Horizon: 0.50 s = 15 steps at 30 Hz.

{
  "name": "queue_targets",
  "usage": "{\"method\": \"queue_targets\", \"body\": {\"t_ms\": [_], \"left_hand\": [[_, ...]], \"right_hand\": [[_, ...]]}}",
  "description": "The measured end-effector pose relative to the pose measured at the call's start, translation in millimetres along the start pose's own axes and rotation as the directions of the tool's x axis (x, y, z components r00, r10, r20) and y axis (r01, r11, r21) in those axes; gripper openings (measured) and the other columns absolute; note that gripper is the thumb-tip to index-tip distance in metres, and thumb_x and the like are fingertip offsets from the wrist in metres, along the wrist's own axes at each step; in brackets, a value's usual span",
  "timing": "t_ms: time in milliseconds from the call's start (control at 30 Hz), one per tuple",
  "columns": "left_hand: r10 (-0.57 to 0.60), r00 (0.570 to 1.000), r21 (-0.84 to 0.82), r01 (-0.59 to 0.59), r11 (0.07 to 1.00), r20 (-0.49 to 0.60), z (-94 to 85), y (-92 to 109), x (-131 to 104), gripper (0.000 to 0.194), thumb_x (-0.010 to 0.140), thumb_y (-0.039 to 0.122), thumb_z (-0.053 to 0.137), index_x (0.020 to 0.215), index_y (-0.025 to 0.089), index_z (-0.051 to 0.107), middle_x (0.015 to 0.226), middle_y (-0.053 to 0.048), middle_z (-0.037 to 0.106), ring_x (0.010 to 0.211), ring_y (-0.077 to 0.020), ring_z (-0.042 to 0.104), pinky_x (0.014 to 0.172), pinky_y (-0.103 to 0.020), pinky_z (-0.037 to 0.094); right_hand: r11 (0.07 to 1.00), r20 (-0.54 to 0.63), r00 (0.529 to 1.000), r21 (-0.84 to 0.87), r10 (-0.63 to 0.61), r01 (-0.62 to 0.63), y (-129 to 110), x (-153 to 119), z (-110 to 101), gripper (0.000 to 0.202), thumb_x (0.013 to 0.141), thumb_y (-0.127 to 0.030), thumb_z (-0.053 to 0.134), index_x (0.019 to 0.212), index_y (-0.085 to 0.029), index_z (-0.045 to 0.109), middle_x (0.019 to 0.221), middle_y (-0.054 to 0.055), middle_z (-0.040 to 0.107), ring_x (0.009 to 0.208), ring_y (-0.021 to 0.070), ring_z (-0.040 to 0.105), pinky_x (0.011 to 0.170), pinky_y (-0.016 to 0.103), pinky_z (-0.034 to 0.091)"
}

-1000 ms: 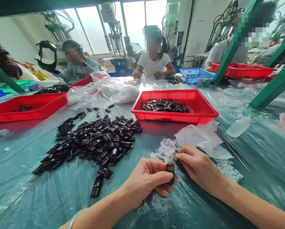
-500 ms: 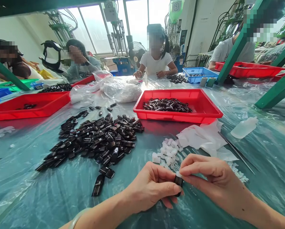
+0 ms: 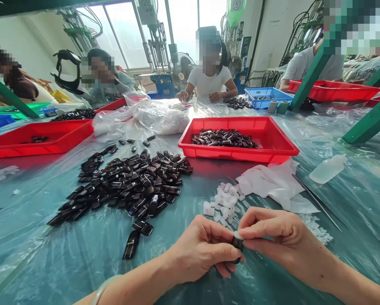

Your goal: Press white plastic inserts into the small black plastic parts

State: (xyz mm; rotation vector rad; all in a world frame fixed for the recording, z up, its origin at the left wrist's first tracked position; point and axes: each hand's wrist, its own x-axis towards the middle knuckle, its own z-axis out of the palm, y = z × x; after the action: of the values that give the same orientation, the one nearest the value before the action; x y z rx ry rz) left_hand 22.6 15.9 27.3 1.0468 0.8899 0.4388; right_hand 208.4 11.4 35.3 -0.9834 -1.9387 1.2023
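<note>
My left hand (image 3: 205,250) pinches a small black plastic case (image 3: 237,242) between thumb and fingers, with its top end upward. On that end sits a small white plastic piece (image 3: 237,234), pinched by the closed thumb and forefinger of my right hand (image 3: 279,243). The two hands almost meet over the case, and the fingers hide much of it. Just beyond my fingertips is a heap of white plastic pieces (image 3: 224,201). Smaller white bits (image 3: 317,228) lie partly behind my right hand. To the left spreads a large pile of black cases (image 3: 129,182).
A red tray (image 3: 241,154) with black cases stands ahead, another red tray (image 3: 43,148) at left. Tweezers (image 3: 317,201), a crumpled white sheet (image 3: 269,182) and a translucent bottle (image 3: 328,169) lie at right. Green posts (image 3: 320,59) rise there. Several people sit across the plastic-covered table.
My hands stay almost in place, and the white piece appears slightly lower against the black case. Across the table at left, a person's hand has come down from the face.
</note>
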Motion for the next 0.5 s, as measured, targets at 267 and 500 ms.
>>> {"method": "queue_targets", "body": {"t_ms": [267, 500], "left_hand": [[-0.005, 1.0, 0.006, 0.005, 1.0, 0.007, -2.2, -4.5, -0.8, 0.02, 0.064, 0.026, 0.065, 0.073, 0.008, 0.069, 0.06, -0.003, 0.058, 0.052, -0.0103, 0.055, 0.05, -0.02, 0.046], [-0.018, 1.0, 0.009, 0.018, 1.0, 0.008, -2.5, -6.0, -0.2, 0.02, 0.064, 0.025, 0.065, 0.073, 0.008, 0.069, 0.06, -0.003, 0.058, 0.052, -0.0104, 0.055, 0.051, -0.02, 0.046]], "right_hand": [[1.0, 0.038, 0.999, -0.014, 0.007, -0.007, 0.5, 0.0, 0.3, 0.016, 0.082, -0.018, 0.055, 0.079, -0.019, 0.07, 0.075, 0.002, 0.059, 0.063, 0.0083, 0.052, 0.055, 0.017, 0.041], [1.0, 0.056, 0.998, -0.011, 0.029, -0.029, 2.0, -0.1, 2.7, 0.016, 0.082, -0.018, 0.054, 0.078, -0.019, 0.07, 0.076, 0.002, 0.058, 0.063, 0.0075, 0.051, 0.055, 0.017, 0.04]]}}
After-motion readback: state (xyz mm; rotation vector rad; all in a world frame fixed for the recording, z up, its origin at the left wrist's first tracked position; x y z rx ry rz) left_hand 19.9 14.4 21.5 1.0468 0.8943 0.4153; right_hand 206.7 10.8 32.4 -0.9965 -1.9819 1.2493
